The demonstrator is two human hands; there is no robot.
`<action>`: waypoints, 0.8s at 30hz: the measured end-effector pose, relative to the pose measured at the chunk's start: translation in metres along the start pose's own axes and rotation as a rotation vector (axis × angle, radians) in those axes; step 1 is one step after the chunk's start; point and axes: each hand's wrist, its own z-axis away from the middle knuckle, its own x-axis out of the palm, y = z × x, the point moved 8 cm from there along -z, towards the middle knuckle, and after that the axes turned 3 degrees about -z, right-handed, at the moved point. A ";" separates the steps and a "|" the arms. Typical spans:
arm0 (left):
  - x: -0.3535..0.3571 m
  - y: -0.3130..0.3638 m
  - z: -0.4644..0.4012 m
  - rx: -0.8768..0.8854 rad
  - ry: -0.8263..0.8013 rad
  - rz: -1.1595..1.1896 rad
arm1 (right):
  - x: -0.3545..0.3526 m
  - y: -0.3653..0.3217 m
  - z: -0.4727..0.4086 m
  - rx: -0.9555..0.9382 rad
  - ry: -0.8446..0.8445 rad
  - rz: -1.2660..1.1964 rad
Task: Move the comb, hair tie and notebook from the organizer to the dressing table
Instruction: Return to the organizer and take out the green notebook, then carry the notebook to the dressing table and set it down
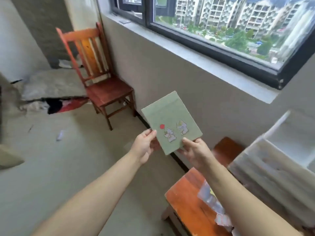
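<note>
My left hand (144, 145) and right hand (196, 150) each pinch a near corner of the notebook (171, 121), thumbs on its green cover, holding it in the air over the floor. It looks light, stiff and smooth, so edge grips should do. Beyond stands a chair (102, 79) by the wall.

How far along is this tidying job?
Partway. The green notebook is in hand, held in the air by the left hand and right hand, away from the white organizer at right. It still has to be set down. No comb or hair tie shows here, so their state is unclear.
</note>
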 end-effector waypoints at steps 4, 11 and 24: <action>-0.103 0.031 0.043 0.075 0.171 -0.049 | 0.073 0.040 -0.019 0.138 -0.158 0.128; -0.271 0.065 0.137 0.044 0.293 -0.114 | 0.234 0.091 -0.034 0.164 -0.491 0.559; -0.571 0.112 0.343 0.090 0.684 0.027 | 0.550 0.294 0.000 0.382 -0.811 0.706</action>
